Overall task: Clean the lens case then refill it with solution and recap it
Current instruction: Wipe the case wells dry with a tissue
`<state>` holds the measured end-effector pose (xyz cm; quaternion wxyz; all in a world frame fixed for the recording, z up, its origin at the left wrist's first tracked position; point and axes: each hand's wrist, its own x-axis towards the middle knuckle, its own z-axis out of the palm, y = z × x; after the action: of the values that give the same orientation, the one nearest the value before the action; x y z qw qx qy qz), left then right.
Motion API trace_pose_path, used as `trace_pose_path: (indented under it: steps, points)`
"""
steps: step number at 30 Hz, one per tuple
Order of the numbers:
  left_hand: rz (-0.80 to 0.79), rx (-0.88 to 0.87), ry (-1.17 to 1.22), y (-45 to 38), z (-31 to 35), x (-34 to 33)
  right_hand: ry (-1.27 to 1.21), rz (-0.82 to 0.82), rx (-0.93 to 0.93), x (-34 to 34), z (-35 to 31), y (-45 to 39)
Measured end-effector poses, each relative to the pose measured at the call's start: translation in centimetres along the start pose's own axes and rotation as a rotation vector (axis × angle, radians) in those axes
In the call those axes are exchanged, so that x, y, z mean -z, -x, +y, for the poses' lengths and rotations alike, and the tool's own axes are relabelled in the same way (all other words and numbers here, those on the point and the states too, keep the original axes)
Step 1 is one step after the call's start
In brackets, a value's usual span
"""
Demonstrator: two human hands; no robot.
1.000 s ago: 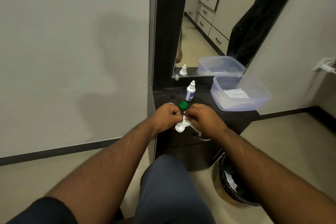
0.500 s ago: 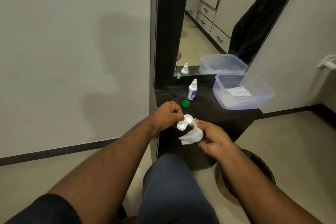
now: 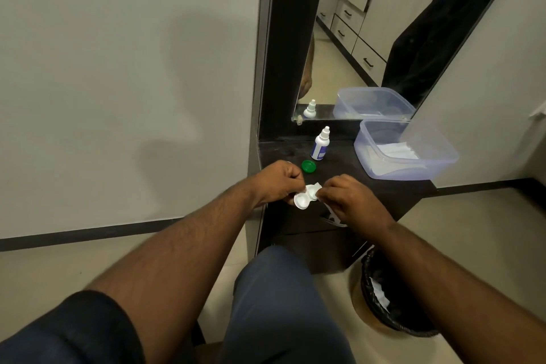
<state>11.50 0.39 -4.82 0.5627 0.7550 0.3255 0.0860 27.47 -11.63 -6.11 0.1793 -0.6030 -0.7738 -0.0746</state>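
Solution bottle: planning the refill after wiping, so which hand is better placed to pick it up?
Probably the right hand: the solution bottle stands nearer it, and the left hand grips the lens case. It must drop its tissue first.

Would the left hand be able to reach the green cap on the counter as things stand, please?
Probably yes: the green cap lies uncovered just beyond the left hand, though that hand holds the lens case.

Soft, even indoor light fills the room, fairly dim. A broad, faint shadow lies on the pale wall at left. The mirror shows no glare. Straight lines bow towards the edges from the wide lens. The hands look slightly blurred.
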Motion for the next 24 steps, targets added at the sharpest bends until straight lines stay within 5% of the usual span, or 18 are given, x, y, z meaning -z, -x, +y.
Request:
trace_pose_path:
  steps: [9,11,14,16,19,24]
  points:
    - [0.008,-0.022,-0.008,-0.1,-0.2,0.0,-0.129,0.246,-0.258,-2.4,-3.5,0.3]
    - [0.015,-0.027,-0.017,-0.1,-0.3,0.0,-0.374,0.371,-0.525,-2.5,-4.9,-0.2]
    - [0.030,-0.023,-0.005,-0.2,-0.5,0.0,-1.130,0.567,-1.011,-2.3,-6.0,-1.1]
    - [0.039,-0.023,-0.010,-0.2,-0.6,-0.1,-1.373,0.662,-1.128,-2.1,-5.9,-1.1]
    - [0.023,-0.025,-0.009,-0.3,-0.6,-0.1,-1.270,0.551,-1.002,-0.8,-4.8,-0.5]
    - [-0.033,-0.014,0.043,-0.3,-0.6,0.4,-0.502,0.071,-0.432,1.3,-1.7,-0.9]
